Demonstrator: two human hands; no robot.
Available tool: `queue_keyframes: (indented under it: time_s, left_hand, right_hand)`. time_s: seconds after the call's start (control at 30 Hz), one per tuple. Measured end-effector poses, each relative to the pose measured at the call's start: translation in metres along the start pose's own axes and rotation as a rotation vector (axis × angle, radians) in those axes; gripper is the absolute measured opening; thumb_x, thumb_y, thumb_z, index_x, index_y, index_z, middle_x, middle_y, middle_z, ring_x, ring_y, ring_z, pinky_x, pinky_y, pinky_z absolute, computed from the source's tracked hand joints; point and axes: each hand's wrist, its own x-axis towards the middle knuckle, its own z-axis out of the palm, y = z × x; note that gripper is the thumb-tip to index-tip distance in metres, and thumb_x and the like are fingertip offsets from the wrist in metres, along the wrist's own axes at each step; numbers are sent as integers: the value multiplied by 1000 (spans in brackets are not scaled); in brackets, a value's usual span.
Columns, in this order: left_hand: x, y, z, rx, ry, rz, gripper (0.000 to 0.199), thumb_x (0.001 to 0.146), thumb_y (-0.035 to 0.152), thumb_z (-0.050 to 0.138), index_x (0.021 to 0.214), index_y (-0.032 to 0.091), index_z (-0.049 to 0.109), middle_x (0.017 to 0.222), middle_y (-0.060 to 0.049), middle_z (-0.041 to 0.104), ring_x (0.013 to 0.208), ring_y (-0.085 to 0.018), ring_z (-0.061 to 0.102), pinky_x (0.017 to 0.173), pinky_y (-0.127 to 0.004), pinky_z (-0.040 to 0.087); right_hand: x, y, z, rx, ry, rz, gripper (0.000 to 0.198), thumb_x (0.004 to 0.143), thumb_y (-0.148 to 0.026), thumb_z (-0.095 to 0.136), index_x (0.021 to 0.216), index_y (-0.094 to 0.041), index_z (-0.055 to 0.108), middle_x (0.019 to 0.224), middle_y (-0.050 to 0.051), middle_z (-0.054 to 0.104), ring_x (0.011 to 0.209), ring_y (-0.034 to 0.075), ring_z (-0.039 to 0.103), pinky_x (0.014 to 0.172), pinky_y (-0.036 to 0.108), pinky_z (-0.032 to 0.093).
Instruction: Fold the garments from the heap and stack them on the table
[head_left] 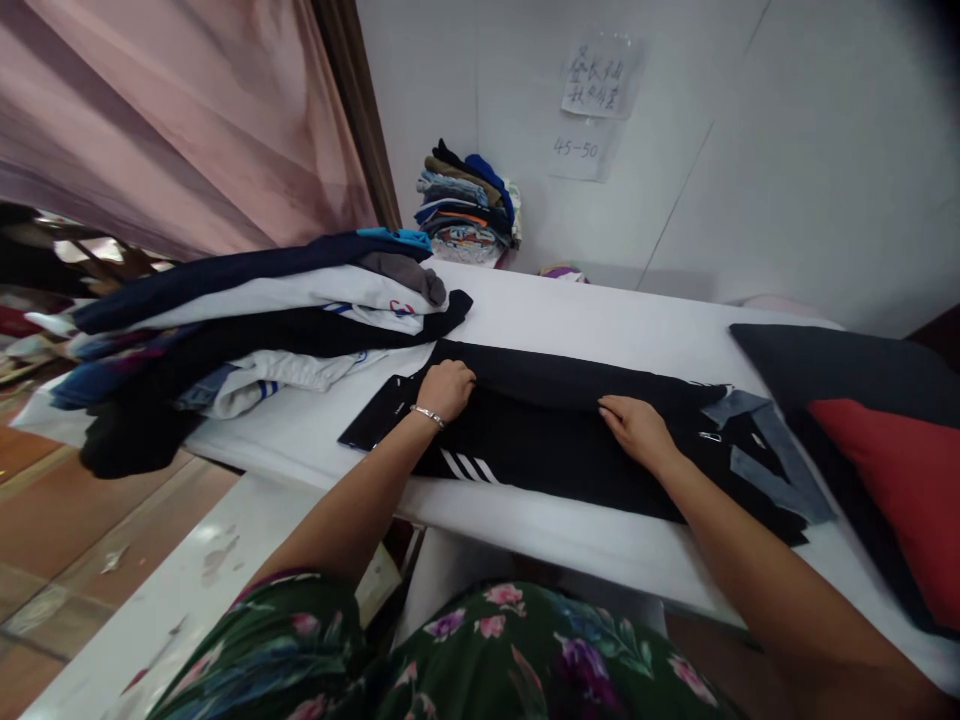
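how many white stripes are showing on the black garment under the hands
3. The white stripes lie side by side, slanted, near the black garment's front edge, just right of the left hand's wrist. Folds may hide more.

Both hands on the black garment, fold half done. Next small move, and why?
Probably slide both hands outward along the fold to flatten it: the left hand and right hand rest on the folded upper edge of the black garment, which lies lengthwise on the white table.

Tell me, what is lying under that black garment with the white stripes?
The black garment lies flat on the white table, which shows all around it. Both hands, left hand and right hand, press on it. Anything between cloth and table is covered.
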Motion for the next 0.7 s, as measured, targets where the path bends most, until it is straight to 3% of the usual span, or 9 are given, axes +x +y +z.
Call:
queue_keyframes:
  time_s: [0.07, 0.27, 0.7]
  left_hand:
    - [0, -1, 0, -18, 10, -10, 31, 88, 24, 43, 98, 19, 72, 108, -10, 68, 101, -25, 56, 88, -39, 43]
    - [-9, -7, 10, -29, -74, -9, 40, 79, 14, 47, 114, 18, 67, 121, -8, 65, 111, -25, 56, 94, -38, 43]
    - [12, -4, 13, 173, -127, 16, 47, 78, 11, 42, 118, 21, 65, 122, -10, 65, 106, -27, 60, 83, -40, 44]
  right_hand:
    - [4, 1, 0, 33, 10, 31, 40, 94, -36, 37, 115, -23, 68, 115, 7, 69, 109, 24, 62, 97, 41, 48]
    - [-4, -1, 17, -10, -51, -76, 45, 88, -28, 47, 131, -19, 57, 140, 10, 52, 130, 27, 46, 107, 46, 39]
    - [1, -9, 20, -28, -15, -9, 40, 89, -21, 48, 128, -22, 59, 135, 11, 56, 125, 24, 51, 104, 44, 40]
